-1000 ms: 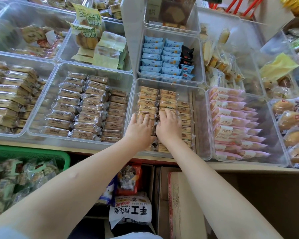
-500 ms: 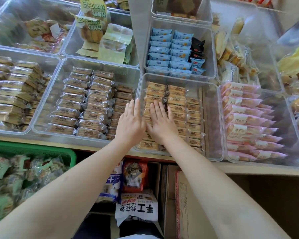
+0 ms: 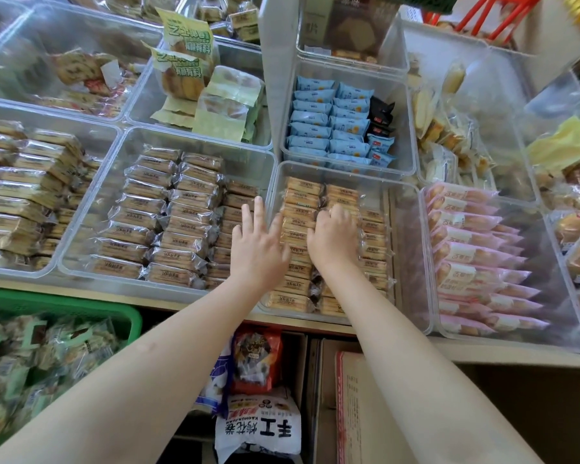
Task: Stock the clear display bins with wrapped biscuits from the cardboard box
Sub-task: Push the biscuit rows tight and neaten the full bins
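- We see a counter [image 3: 503, 354] that carries rows of clear bins, with its pale front edge running across the near side.
- At the near left we see a large clear bin [image 3: 91, 259] of brown wrapped biscuits [image 3: 168, 209] laid in three columns, and another bin of similar packs [image 3: 17, 195] further left.
- In the middle stands the clear bin [image 3: 406, 236] we are stocking; its orange-labelled wrapped biscuits [image 3: 303, 187] lie in tidy columns against its left side, while its right side shows bare plastic.
- To the right we see a bin of pink packs [image 3: 466, 256], and behind the middle bin one of blue packs [image 3: 315, 128] with a few black ones beside them.
- Below the counter edge, a cardboard box [image 3: 359, 406] stands with a flap up, near the right forearm; just left of it we see a white bag with black characters [image 3: 258, 430] and a red snack bag [image 3: 255, 360].
- At the near left sits a green basket [image 3: 81, 313] of greenish packets.
- Our left hand [image 3: 257, 242] lies flat with its fingers spread, over the wall shared by the brown and orange bins.
- Our right hand [image 3: 332, 236] rests on the orange-labelled packs with its fingers curled down among them; we cannot tell whether it grips one.
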Action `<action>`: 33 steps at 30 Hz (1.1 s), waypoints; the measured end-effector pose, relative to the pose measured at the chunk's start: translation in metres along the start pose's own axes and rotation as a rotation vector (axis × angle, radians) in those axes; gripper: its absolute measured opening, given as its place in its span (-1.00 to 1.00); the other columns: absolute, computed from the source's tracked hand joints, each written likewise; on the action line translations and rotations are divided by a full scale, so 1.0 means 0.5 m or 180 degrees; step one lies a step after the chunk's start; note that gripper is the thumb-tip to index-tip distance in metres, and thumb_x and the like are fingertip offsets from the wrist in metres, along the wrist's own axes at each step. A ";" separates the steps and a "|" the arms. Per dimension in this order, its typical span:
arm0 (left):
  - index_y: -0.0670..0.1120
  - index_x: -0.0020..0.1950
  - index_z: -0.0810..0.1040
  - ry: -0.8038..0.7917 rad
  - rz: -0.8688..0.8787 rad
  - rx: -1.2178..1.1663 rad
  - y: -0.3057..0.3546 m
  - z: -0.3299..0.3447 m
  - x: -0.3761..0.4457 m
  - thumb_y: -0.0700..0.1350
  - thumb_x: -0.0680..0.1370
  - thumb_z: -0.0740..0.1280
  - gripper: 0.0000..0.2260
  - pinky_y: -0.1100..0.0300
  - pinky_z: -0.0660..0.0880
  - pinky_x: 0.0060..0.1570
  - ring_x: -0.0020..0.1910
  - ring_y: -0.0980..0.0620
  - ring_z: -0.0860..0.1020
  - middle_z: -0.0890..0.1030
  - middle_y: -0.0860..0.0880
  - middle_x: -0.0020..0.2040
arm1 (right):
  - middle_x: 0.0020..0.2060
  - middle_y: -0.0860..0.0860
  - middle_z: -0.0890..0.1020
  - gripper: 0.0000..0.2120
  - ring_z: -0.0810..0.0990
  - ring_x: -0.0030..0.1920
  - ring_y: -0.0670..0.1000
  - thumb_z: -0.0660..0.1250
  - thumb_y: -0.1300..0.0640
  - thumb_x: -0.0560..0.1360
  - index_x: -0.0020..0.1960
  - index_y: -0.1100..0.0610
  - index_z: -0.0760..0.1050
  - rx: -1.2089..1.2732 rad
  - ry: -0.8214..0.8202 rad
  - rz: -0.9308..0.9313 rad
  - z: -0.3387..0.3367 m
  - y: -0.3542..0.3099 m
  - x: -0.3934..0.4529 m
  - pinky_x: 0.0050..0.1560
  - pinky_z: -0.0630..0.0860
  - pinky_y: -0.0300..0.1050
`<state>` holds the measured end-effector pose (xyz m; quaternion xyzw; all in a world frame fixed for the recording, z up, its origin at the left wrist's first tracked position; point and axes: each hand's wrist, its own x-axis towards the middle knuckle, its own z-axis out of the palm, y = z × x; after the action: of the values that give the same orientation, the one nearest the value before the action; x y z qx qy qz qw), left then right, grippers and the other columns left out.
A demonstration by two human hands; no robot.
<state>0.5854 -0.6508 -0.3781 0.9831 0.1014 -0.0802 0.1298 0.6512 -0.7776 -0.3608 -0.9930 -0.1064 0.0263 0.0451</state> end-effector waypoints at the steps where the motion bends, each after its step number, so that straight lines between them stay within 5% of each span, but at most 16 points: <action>1: 0.00 0.64 0.01 -0.0022 -0.0070 0.0022 0.003 -0.002 0.006 0.11 0.64 0.04 -0.42 -0.19 0.10 0.52 0.61 -0.27 -0.15 -0.22 -0.23 0.63 | 0.23 0.10 0.49 -0.78 0.43 0.24 0.11 0.23 0.09 0.65 0.19 0.18 0.53 -0.0003 -0.0053 0.0105 0.002 0.002 -0.001 0.28 0.36 0.02; 13: -0.02 0.60 0.17 -0.0040 -0.0171 -0.0114 0.007 -0.005 0.013 0.08 0.64 0.08 -0.48 -0.18 0.22 0.48 0.61 -0.22 -0.02 -0.10 -0.20 0.64 | 0.16 0.10 0.58 -0.60 0.56 0.11 0.13 0.17 -0.06 0.68 0.00 0.18 0.69 0.0689 -0.0345 0.0651 0.037 -0.012 0.014 0.23 0.47 0.10; 19: 0.10 0.64 0.00 -0.0067 -0.0133 0.0029 0.009 -0.010 0.030 0.12 0.65 0.06 -0.44 -0.18 0.20 0.46 0.61 -0.25 -0.02 -0.12 -0.21 0.64 | 0.21 0.08 0.60 -0.62 0.53 0.22 0.11 0.21 -0.07 0.67 -0.05 0.16 0.66 0.0901 -0.0529 0.0998 0.051 -0.008 0.041 0.29 0.38 0.04; 22: 0.12 0.64 0.00 -0.0052 -0.0123 0.0096 0.012 -0.012 0.044 0.12 0.67 0.04 -0.46 -0.17 0.21 0.44 0.60 -0.27 -0.01 -0.12 -0.23 0.64 | 0.26 0.07 0.57 -0.71 0.53 0.25 0.11 0.21 -0.02 0.67 0.06 0.13 0.63 0.0464 -0.0666 0.0882 0.030 -0.014 0.048 0.39 0.31 0.10; 27: 0.13 0.63 0.07 -0.0055 -0.0113 0.0177 0.012 -0.010 0.046 0.12 0.67 0.02 -0.49 -0.18 0.22 0.43 0.60 -0.28 0.00 -0.10 -0.24 0.64 | 0.15 0.09 0.55 -0.80 0.52 0.14 0.13 0.25 0.19 0.59 0.19 0.13 0.53 0.0075 0.0467 -0.0119 0.024 -0.012 0.017 0.12 0.36 0.05; 29: 0.13 0.63 0.07 -0.0075 -0.0120 0.0168 0.012 -0.010 0.049 0.13 0.67 0.02 -0.49 -0.18 0.22 0.43 0.60 -0.27 0.00 -0.11 -0.24 0.64 | 0.34 0.12 0.52 -0.69 0.45 0.36 0.16 0.21 0.10 0.63 0.32 0.15 0.51 0.0173 0.0293 -0.0528 0.044 0.003 0.006 0.28 0.36 0.13; 33: 0.15 0.63 0.08 -0.0117 -0.0115 0.0149 0.013 -0.011 0.048 0.12 0.67 0.01 -0.50 -0.18 0.21 0.44 0.60 -0.26 -0.01 -0.11 -0.22 0.64 | 0.61 0.03 0.17 -0.50 -0.01 0.63 0.09 -0.06 -0.04 0.72 0.59 0.11 0.22 0.0043 -0.0459 -0.0540 0.058 0.014 -0.009 0.57 -0.05 0.22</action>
<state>0.6107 -0.6511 -0.3758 0.9822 0.1148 -0.1029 0.1072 0.6465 -0.7828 -0.3902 -0.9756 -0.1928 0.0945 0.0460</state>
